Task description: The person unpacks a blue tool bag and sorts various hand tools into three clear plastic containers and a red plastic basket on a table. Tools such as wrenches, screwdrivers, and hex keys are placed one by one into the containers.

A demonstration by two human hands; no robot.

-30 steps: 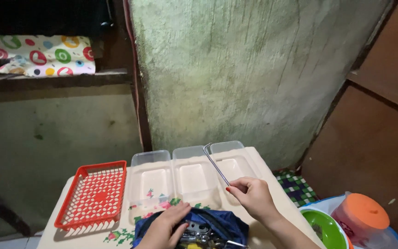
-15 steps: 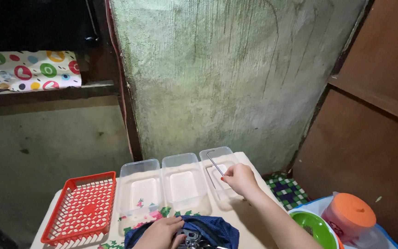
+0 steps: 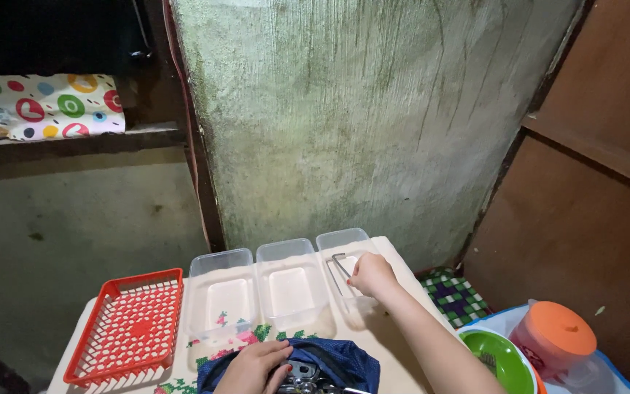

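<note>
A rough green plastered wall (image 3: 373,109) fills most of the view, with a brown wooden panel (image 3: 592,219) at the right and a spotted cloth (image 3: 38,106) on a ledge at the upper left. Below, a worktop (image 3: 395,343) covered with a flowered cloth is seen from above. On it a red slotted basket (image 3: 129,325) is set at the left, and three clear plastic trays are lined up beside it toward the right. A dark blue pouch (image 3: 329,361) of metal tools lies at the near edge. Off the worktop, at the lower right, a green bowl (image 3: 504,357) and an orange-lidded jar (image 3: 559,335) are visible.

The right hand (image 3: 373,276) is closed on a thin bent metal rod (image 3: 338,264), which is held low inside the rightmost tray (image 3: 344,241). The left hand (image 3: 257,365) is curled loosely on the pouch's opening; a firm grip cannot be confirmed.

The step in hand is judged to be the placing of the rod in that tray. A release of the fingers is called for next.
</note>
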